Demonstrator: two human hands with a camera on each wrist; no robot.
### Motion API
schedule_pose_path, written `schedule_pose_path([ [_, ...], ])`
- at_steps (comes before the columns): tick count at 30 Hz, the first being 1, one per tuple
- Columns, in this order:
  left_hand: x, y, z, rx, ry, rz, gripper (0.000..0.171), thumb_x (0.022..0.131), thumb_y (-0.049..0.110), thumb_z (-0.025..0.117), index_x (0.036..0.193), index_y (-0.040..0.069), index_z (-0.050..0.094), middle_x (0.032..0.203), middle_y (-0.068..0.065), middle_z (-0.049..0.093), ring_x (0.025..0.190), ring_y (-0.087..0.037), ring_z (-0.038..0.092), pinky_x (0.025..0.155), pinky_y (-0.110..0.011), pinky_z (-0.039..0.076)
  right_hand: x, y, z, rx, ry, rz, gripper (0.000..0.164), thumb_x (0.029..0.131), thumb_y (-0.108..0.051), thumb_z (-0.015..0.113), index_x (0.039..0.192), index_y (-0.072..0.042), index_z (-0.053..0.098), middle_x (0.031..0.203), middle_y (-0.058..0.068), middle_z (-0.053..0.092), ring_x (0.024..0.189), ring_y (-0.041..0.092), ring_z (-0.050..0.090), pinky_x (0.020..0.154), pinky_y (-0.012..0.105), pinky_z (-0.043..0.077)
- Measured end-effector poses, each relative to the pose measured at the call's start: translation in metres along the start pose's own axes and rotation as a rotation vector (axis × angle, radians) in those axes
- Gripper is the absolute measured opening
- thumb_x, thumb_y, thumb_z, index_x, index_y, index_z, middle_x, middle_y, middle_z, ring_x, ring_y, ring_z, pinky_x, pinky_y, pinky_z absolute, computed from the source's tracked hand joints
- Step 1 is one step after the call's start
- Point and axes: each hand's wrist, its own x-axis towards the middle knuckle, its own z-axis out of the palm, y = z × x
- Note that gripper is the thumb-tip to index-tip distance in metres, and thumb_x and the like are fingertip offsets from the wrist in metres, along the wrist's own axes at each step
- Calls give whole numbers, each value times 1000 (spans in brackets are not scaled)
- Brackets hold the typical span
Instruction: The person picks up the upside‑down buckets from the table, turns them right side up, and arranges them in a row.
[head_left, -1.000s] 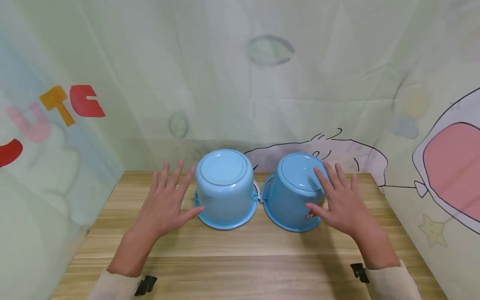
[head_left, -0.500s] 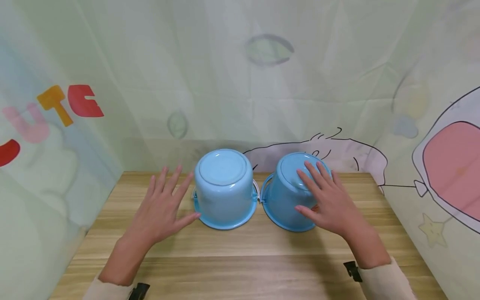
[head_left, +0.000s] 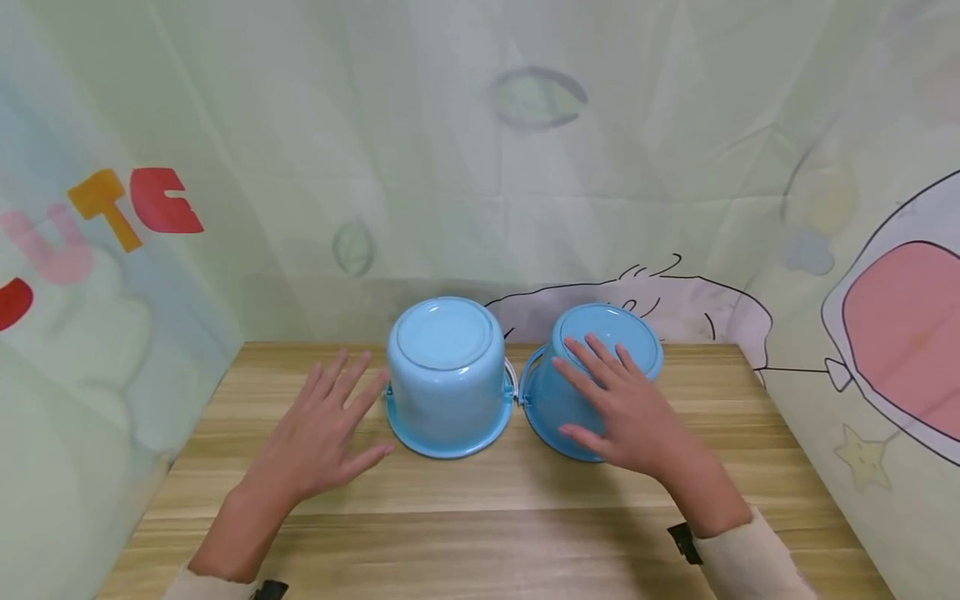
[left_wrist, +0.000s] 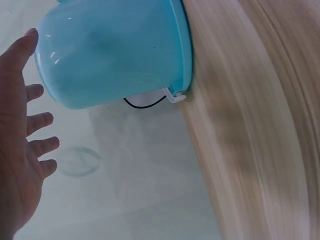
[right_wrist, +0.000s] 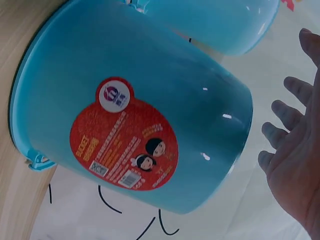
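Note:
Two light-blue plastic buckets stand upside down side by side at the back of the wooden table. Left of the left bucket (head_left: 447, 392) is my left hand (head_left: 318, 437), fingers spread and straight, holding nothing. My right hand (head_left: 618, 408) is in front of the right bucket (head_left: 551, 408) and overlaps it in the head view, its fingers also straight and spread. The right wrist view shows a gap between that hand and the bucket's base, and a red label (right_wrist: 127, 140) on the bucket's side. Wire handles hang near both rims.
The wooden table (head_left: 450, 542) reaches back to a pale green printed cloth (head_left: 420, 167) hanging behind and along both sides. Coloured letters (head_left: 165, 200) are printed at left, a balloon drawing (head_left: 911, 325) at right.
My right hand has moved left, from the right bucket's right side to in front of it. My left hand has drawn slightly back and left. Both buckets stay in place.

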Motion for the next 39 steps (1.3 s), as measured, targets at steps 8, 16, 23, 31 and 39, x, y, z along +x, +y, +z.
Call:
schedule_pose_path([
  [8, -5, -6, 14, -26, -19, 51, 84, 91, 68, 61, 150, 9, 53, 152, -23, 51, 140, -51, 44, 110, -72, 38, 8, -12, 15, -14, 32, -95, 80, 92, -51, 72, 159, -18, 42, 167, 11, 34, 154, 37, 32, 118, 65, 34],
  [16, -10, -11, 26, -56, -48, 78, 85, 89, 70, 62, 147, 8, 55, 152, -21, 52, 140, -48, 46, 114, -67, 37, 12, -22, 41, -30, 103, -173, 72, 94, -51, 70, 154, -17, 49, 163, 10, 42, 151, 34, 40, 118, 58, 38],
  [23, -16, -15, 38, -66, -44, 97, 84, 89, 73, 61, 144, 9, 58, 149, -21, 55, 138, -46, 49, 110, -66, 42, 15, -26, 64, -60, 172, -273, 81, 80, -42, 87, 148, -12, 56, 153, 12, 54, 143, 35, 49, 112, 55, 46],
  [31, -19, -18, 51, -83, -52, 122, 83, 86, 69, 68, 141, 8, 62, 142, -22, 60, 134, -46, 53, 110, -67, 42, 17, -28, 84, -36, 87, -300, 69, 88, -45, 80, 145, -15, 57, 151, 11, 56, 143, 33, 50, 115, 52, 45],
  [39, -21, -20, 63, -99, -78, 119, 80, 74, 55, 86, 134, 6, 66, 137, -23, 63, 130, -46, 57, 111, -65, 41, 18, -25, 105, -31, 17, -319, 60, 90, -45, 77, 141, -15, 62, 145, 10, 60, 137, 31, 54, 115, 49, 45],
])
